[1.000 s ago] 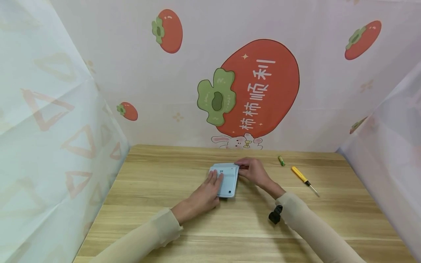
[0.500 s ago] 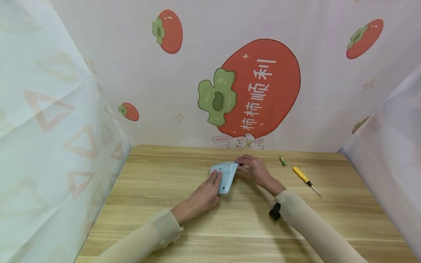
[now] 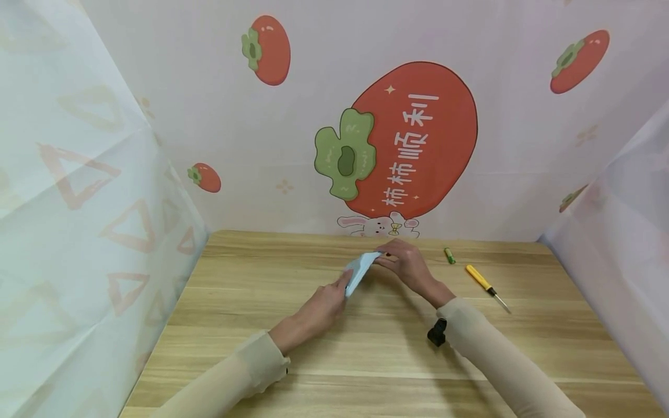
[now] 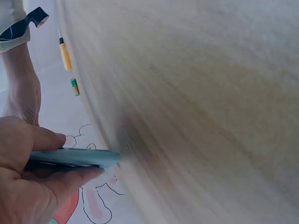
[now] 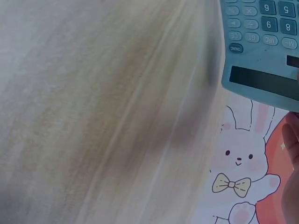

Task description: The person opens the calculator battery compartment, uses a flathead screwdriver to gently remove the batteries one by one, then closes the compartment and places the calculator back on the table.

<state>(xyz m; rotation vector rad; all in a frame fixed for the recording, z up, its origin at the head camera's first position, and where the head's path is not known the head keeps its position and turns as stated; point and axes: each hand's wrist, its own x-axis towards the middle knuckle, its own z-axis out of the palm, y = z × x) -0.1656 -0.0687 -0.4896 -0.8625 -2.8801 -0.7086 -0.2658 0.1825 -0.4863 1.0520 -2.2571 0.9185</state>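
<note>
A light blue calculator (image 3: pixel 359 270) is held up off the table, tilted steeply, nearly edge-on to the head view. My left hand (image 3: pixel 323 306) pinches its near left edge, thumb on one face and fingers on the other, as the left wrist view shows. At the far right corner my right hand (image 3: pixel 412 268) grips with thumb and fingertips, partly hidden. In the right wrist view the keys and dark display of the calculator (image 5: pixel 259 58) show, with part of the right hand (image 5: pixel 292 158) at the frame's edge.
To the right of the right hand lies a small green and yellow battery (image 3: pixel 449 255). A yellow-handled screwdriver (image 3: pixel 479 279) rests near it on the wooden table (image 3: pixel 261 278). A printed wall sheet (image 3: pixel 292 133) stands behind the table's far edge.
The calculator has turned from lying back-up under the left fingers to steeply tilted. The left hand has shifted from resting on its back to pinching its edge; the right hand has risen slightly.
</note>
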